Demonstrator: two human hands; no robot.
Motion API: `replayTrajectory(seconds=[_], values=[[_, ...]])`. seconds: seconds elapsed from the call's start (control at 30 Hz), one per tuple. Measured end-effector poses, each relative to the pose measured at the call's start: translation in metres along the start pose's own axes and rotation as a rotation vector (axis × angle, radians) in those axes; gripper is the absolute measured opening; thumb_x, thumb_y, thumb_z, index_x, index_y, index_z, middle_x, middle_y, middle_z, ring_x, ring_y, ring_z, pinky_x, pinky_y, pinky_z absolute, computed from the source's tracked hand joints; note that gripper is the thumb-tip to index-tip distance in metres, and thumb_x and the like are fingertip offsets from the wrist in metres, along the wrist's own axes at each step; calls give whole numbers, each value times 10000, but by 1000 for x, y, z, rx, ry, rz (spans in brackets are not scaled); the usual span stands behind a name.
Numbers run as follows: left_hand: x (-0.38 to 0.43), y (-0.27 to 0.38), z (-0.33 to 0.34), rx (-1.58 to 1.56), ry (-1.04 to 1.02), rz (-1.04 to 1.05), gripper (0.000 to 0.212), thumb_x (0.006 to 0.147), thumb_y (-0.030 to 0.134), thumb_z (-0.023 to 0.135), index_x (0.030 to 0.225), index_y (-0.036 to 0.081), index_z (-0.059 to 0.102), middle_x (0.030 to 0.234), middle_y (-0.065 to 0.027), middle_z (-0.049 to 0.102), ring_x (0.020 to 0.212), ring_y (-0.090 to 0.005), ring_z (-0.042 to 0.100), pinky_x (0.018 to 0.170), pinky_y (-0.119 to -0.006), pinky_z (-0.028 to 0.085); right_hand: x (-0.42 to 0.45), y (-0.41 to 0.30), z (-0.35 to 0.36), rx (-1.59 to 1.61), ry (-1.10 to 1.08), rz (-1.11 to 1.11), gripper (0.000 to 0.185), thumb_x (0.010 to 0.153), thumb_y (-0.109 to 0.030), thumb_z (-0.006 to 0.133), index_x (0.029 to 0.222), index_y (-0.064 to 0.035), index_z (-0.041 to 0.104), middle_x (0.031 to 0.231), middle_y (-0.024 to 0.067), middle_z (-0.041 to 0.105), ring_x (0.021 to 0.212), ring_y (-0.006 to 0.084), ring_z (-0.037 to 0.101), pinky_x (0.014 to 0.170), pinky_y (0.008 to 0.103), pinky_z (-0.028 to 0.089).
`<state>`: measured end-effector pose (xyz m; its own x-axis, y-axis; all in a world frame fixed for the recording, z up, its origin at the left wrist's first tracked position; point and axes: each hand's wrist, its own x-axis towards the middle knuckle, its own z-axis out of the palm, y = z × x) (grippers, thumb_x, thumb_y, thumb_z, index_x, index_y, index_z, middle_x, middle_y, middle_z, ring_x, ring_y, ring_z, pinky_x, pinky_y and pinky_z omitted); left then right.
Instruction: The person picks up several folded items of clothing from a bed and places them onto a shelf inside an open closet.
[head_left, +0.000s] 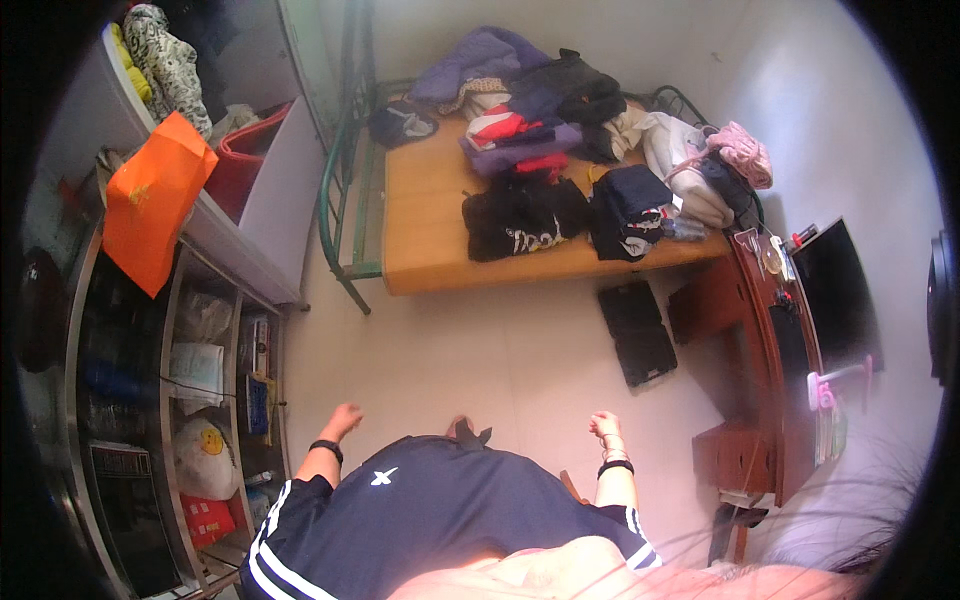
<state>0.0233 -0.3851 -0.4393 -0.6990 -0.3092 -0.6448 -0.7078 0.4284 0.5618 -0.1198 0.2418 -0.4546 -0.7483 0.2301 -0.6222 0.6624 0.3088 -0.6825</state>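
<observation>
My left hand (346, 420) hangs at my left side over the pale floor, touching nothing; its fingers are somewhat blurred and their pose is unclear. On the other side my right hand (604, 424) is raised a little with its fingers curled, and no object shows in it. Ahead of me stands a bed with a green metal frame (328, 195) and a tan mattress (420, 225). Clothes are piled on it: a purple quilted garment (487, 56), a black folded garment (525, 217), a dark folded stack (634, 196), white clothing (671, 146) and a pink knitted item (741, 154).
Shelves (169, 300) line the left, with an orange bag (159, 199) at an open compartment. A black flat case (637, 334) lies on the floor near a brown wooden desk (787, 442), which bears a monitor (838, 292). The bed's green leg (352, 294) juts towards me.
</observation>
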Motion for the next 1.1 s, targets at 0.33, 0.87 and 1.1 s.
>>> replayTrajectory(seconds=[0.33,0.87,1.1], values=[[73,131,-1,-118,-203,167,360,756,196,581,1058,15,507,791,-104,611,648,-172,591,553,-291,468,37,-24,47,-163,-208,97,206,763,-115,574,929,5,546,650,79,581,507,157,553,444,266,438],[294,245,-12,-41,-272,91,295,739,190,582,958,-4,547,664,-77,571,507,-154,524,439,-301,424,70,-124,17,181,-187,457,66,735,-119,590,712,-57,590,579,70,554,441,152,504,426,291,426],[348,389,12,111,-239,333,397,743,261,576,1048,10,537,1020,-174,572,979,-291,532,835,-358,420,197,-249,29,-55,-2,127,214,730,-85,593,912,25,570,636,80,578,506,145,531,461,276,429]])
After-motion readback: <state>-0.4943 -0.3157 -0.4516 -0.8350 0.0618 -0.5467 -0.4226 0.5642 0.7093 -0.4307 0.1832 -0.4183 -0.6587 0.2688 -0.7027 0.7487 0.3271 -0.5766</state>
